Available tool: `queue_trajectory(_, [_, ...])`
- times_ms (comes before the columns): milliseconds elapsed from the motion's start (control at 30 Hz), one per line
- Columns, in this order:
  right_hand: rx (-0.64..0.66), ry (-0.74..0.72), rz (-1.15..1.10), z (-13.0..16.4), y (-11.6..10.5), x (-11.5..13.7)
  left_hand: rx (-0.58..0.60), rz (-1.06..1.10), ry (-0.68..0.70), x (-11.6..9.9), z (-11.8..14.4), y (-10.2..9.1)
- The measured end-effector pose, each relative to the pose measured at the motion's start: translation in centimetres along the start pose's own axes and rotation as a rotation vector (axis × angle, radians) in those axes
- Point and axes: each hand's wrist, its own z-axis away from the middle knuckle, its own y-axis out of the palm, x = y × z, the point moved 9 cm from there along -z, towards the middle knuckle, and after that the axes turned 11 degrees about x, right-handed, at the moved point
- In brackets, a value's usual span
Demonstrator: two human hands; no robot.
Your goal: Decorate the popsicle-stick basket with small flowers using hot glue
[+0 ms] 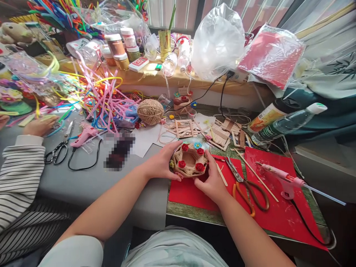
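Between my two hands is a small twine-wrapped craft basket (189,160) with several red paper roses and a blue flower on its rim. My left hand (162,161) grips its left side, thumb low at the front. On the right side, my right hand (213,181) holds it with the thumb at the lower edge. Beneath it lies a red sheet (191,193). Close to my right hand are a wooden stick (221,174) and orange-handled scissors (244,187). The basket's underside is hidden.
A pink glue gun (280,176) rests on another red sheet at right, its cord hanging. Behind are popsicle-stick pieces (222,135), a twine ball (150,111) and a water bottle (289,124). At left, a co-worker's hand (40,125) is near black scissors (57,152) and another glue gun (85,135).
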Motion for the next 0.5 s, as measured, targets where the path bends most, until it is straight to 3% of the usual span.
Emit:
queue_trajectory(333, [0.009,-0.004,0.013,-0.1,-0.1,0.2,0.088,0.139,-0.098,1.8,0.7,-0.9])
queue_trajectory(500, [0.005,-0.007,0.032,-0.1,-0.3,0.4,0.089,0.05,-0.109,1.8,0.2,-0.4])
